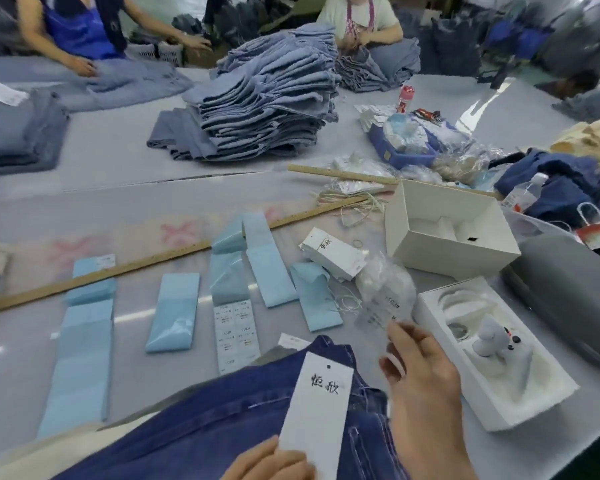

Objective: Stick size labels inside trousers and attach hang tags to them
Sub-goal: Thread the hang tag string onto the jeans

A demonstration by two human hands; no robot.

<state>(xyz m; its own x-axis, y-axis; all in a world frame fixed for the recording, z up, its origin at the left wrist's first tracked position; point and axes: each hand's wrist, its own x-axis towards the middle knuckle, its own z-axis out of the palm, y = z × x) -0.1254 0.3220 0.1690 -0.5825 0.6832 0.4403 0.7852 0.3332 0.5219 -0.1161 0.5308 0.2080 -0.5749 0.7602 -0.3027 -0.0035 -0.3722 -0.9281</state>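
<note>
Item: dark blue denim trousers (222, 420), lay across near table edge, white hang tag (317, 407) with handwritten characters resting on top. Left hand (271, 460): pinched tag's lower end. Right hand (420, 372): fingers curled at clear plastic bag (385, 289); grip on bag could not be told. Blue-backed size label strips (177, 311) lay beyond trousers. Stack of hang tags (333, 256) sat near white box (447, 230). Wooden ruler (136, 265) crossed the table (118, 161).
</note>
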